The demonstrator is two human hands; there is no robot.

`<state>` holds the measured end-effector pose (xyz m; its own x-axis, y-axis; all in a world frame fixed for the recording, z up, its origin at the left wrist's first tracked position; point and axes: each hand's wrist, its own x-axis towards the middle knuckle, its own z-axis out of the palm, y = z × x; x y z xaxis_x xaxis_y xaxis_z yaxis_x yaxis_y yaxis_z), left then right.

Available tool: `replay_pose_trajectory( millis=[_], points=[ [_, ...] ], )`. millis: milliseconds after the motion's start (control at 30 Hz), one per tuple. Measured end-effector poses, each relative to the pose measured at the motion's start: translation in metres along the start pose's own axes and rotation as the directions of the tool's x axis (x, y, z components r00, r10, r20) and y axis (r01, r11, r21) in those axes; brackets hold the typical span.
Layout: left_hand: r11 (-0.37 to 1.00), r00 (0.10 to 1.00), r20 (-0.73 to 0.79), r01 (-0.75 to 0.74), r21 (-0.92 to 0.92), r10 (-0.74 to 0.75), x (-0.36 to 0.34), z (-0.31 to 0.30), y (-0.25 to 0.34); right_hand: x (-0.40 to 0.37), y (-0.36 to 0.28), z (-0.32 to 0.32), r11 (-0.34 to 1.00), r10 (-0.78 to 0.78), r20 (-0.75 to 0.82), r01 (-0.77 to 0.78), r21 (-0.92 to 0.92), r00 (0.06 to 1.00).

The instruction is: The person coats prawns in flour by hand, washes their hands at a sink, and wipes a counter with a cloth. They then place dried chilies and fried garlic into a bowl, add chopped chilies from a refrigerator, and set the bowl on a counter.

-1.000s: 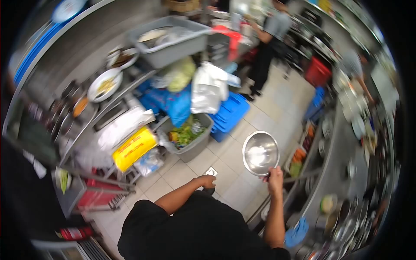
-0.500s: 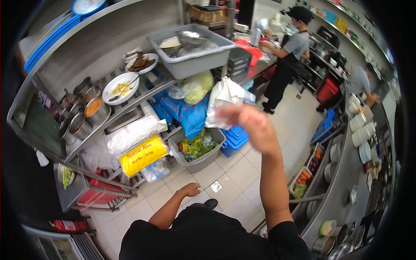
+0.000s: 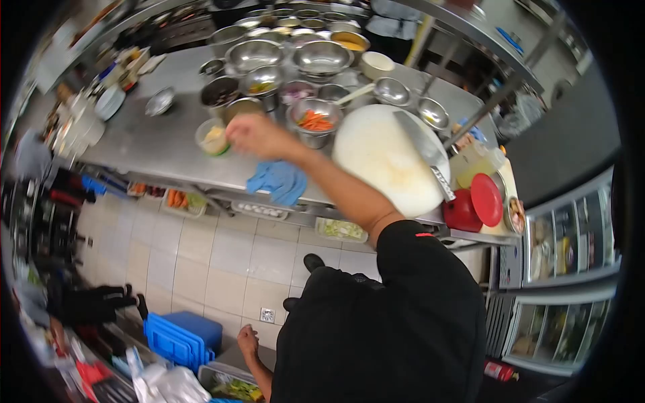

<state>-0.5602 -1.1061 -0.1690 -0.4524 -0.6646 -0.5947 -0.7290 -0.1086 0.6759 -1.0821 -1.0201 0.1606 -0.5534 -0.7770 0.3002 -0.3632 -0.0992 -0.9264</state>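
At the left a tiled floor (image 3: 222, 258) runs beside stacked blue crates (image 3: 180, 338). The left hand (image 3: 248, 340) hangs low, loosely open and empty. Above, on the steel bench (image 3: 161, 144), the right hand (image 3: 259, 134) meets a small tub (image 3: 213, 138); whether it grips is unclear. A blue cloth (image 3: 279, 181), steel bowls (image 3: 321, 59) and a white chopping board (image 3: 383, 161) with a cleaver (image 3: 422, 144) follow.

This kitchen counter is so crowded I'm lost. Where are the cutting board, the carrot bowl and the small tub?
cutting board (image 3: 383, 164), head view, bare white middle.
carrot bowl (image 3: 313, 139), head view, front wall.
small tub (image 3: 203, 141), head view, left wall.
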Motion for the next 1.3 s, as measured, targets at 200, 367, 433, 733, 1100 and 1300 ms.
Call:
replay_pose_trajectory(
  millis=[200, 367, 433, 733, 1100, 1300],
  points=[
    [0.836, 0.949, 0.189, -0.312, 0.452, 0.253, 0.033, 0.043, 0.127, -0.060, 0.130, -0.338, 0.210, -0.118, -0.722, -0.693, -0.689, 0.682],
    [0.902, 0.917, 0.190, -0.385, 0.192, 0.351, 0.050, 0.067, 0.223, -0.135, 0.172, -0.433, 0.011, 0.163, -0.881, -0.894, -0.449, 0.445],
    [0.868, 0.896, 0.110, -0.444, 0.223, 0.430, 0.038, 0.077, 0.273, -0.153, 0.227, -0.457, -0.128, 0.151, -0.813, -0.805, -0.580, 0.562],
    [0.785, 0.785, 0.122, -0.617, 0.056, 0.608, 0.053, 0.095, 0.354, -0.191, 0.344, -0.568, -0.171, 0.064, -0.554, -0.538, -0.825, 0.830],
    [0.648, 0.644, 0.145, -0.677, -0.348, 0.751, 0.054, 0.095, 0.428, -0.090, 0.053, -0.347, 0.871, 0.399, -0.623, -0.490, 0.029, 0.672],
    [0.658, 0.702, 0.309, -0.298, -0.691, 0.642, 0.020, 0.056, 0.459, -0.046, 0.012, -0.123, 0.863, 0.473, 0.040, -0.453, -0.222, 0.880]
  ],
)
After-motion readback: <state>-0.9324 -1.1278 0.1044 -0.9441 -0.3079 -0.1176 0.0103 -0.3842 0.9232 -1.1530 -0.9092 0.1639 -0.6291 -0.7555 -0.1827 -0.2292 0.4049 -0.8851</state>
